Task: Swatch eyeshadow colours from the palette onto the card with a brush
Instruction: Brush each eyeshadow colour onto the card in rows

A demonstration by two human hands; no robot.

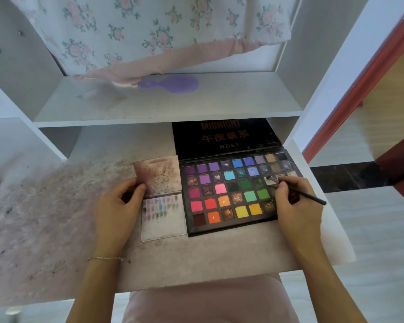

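Observation:
An open eyeshadow palette [229, 226] with many coloured pans lies on the desk, its black lid [224, 136] folded back. To its left lies a folded white card [162, 223] with rows of small purple, green and grey swatches on its lower half. My left hand [117, 206] grips the card's left edge, thumb on the upper flap. My right hand [294, 201] holds a thin black brush [306, 194], whose tip rests on a pale pan near the palette's right side.
The desk top [56, 217] is stained with powder. A white shelf [168, 106] runs above, with a purple hairbrush [173, 83] and floral cloth [149, 31] hanging over it. White uprights stand on both sides. The desk's right edge is close to my right hand.

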